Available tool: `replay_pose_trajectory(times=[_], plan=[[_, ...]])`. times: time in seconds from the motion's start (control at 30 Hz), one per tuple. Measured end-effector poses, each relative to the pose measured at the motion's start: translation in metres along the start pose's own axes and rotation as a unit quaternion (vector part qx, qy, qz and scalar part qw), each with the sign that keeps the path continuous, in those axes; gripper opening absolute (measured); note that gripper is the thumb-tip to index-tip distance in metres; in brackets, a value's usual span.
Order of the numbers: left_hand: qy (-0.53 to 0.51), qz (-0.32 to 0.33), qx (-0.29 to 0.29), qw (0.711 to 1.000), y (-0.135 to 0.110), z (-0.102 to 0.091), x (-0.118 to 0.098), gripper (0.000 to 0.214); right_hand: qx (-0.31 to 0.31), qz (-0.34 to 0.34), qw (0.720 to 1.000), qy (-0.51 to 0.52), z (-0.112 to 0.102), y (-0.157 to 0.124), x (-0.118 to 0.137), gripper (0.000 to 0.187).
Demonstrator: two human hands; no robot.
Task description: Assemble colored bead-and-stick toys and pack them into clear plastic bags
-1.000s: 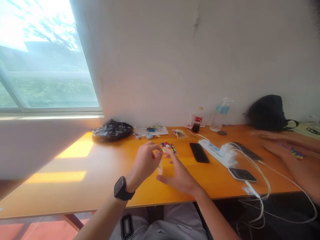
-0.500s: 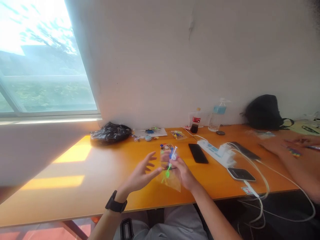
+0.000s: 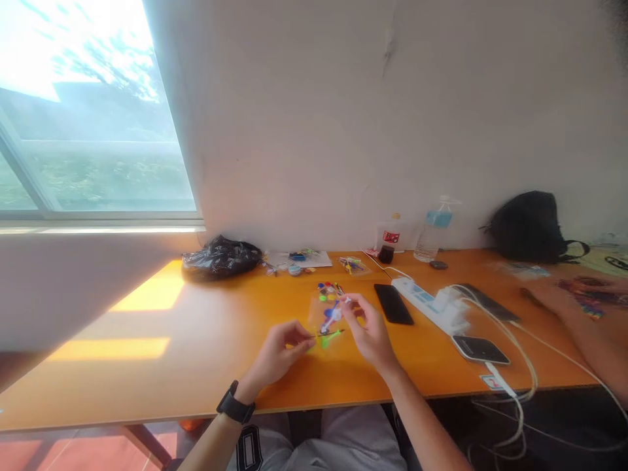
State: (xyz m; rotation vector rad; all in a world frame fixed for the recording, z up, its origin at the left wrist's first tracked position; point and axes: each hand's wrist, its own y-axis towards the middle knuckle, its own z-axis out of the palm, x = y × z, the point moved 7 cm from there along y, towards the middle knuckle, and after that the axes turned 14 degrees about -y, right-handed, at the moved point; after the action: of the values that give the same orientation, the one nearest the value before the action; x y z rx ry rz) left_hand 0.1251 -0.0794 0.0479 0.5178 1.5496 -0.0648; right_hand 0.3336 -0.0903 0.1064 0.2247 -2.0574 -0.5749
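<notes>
A small clear plastic bag (image 3: 328, 322) with coloured pieces inside is held between both my hands just above the orange table (image 3: 171, 353). My left hand (image 3: 280, 354), with a black watch on the wrist, pinches the bag's lower left corner. My right hand (image 3: 371, 332) pinches its upper right edge with curled fingers. A cluster of small coloured pieces (image 3: 330, 288) lies on the table just beyond the bag.
Along the wall sit a black plastic bag (image 3: 220, 256), a sheet with small parts (image 3: 297, 258), a dark drink bottle (image 3: 387, 243) and a water bottle (image 3: 432, 227). A black phone (image 3: 393, 303), a power strip (image 3: 428, 305) with cables and another person's arm (image 3: 583, 314) fill the right.
The bag has come down from in front of me to near the table. My left hand, open half a second ago, has closed on its corner.
</notes>
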Motion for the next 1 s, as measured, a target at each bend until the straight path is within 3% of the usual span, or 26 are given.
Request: replay_pose_trajectory(times=[0.07, 0.23, 0.4, 0.57, 0.7, 0.77, 0.83, 0.9, 1.0], plan=[[0.004, 0.006, -0.026, 1.0, -0.001, -0.005, 0.001, 0.044, 0.013, -0.002, 1.0, -0.027, -0.007, 0.001, 0.004, 0.036], [0.038, 0.005, -0.032, 0.999, -0.003, -0.007, -0.002, 0.04, 0.072, -0.016, 0.997, 0.028, -0.012, -0.001, 0.017, 0.032], [0.015, 0.04, -0.045, 0.998, -0.007, -0.008, -0.016, 0.062, -0.006, -0.017, 0.999, 0.04, -0.024, -0.004, 0.024, 0.025], [-0.017, 0.032, -0.017, 0.999, -0.009, -0.004, -0.014, 0.075, 0.029, -0.028, 0.996, 0.074, -0.015, -0.007, 0.028, 0.024], [-0.013, 0.037, -0.016, 0.999, -0.01, -0.003, -0.011, 0.082, -0.059, -0.031, 0.988, 0.141, -0.017, -0.009, 0.031, 0.021], [-0.006, 0.039, -0.006, 0.999, -0.01, -0.001, -0.012, 0.074, -0.037, -0.036, 0.988, 0.146, -0.009, -0.01, 0.035, 0.02], [0.001, 0.033, 0.016, 0.999, -0.008, 0.003, -0.013, 0.052, -0.006, -0.044, 0.989, 0.138, 0.0, -0.01, 0.038, 0.021], [0.003, 0.029, 0.028, 0.999, -0.007, 0.004, -0.013, 0.038, -0.02, -0.057, 0.992, 0.114, -0.001, -0.011, 0.04, 0.03], [0.002, 0.039, 0.002, 0.999, -0.005, 0.0, -0.014, 0.034, -0.032, -0.103, 0.994, 0.022, -0.005, -0.013, 0.044, 0.049]])
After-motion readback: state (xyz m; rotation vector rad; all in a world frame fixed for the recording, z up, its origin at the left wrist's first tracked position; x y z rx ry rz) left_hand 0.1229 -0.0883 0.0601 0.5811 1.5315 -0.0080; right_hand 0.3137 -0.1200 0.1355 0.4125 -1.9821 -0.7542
